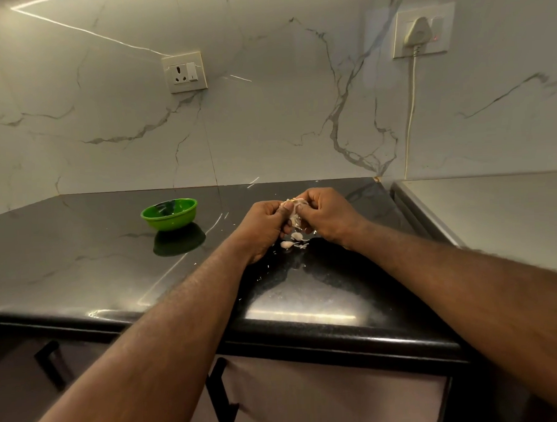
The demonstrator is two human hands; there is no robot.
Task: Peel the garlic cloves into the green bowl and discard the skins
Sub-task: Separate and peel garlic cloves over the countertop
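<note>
Both hands meet on the garlic head point(294, 215): your left hand point(265, 224) curls round its left side, and your right hand point(327, 216) pinches it from the right. Its long axis looks roughly upright between the thumbs, though it is hard to be sure. The green bowl point(172, 222) sits well off to the left of the grip and slightly beyond it, so your left hand is nearer. Two loose cloves point(296, 236) and skin flakes point(302, 245) lie on the black countertop point(97, 250) just beneath the grip. The line from grip to bowl crosses only countertop.
</note>
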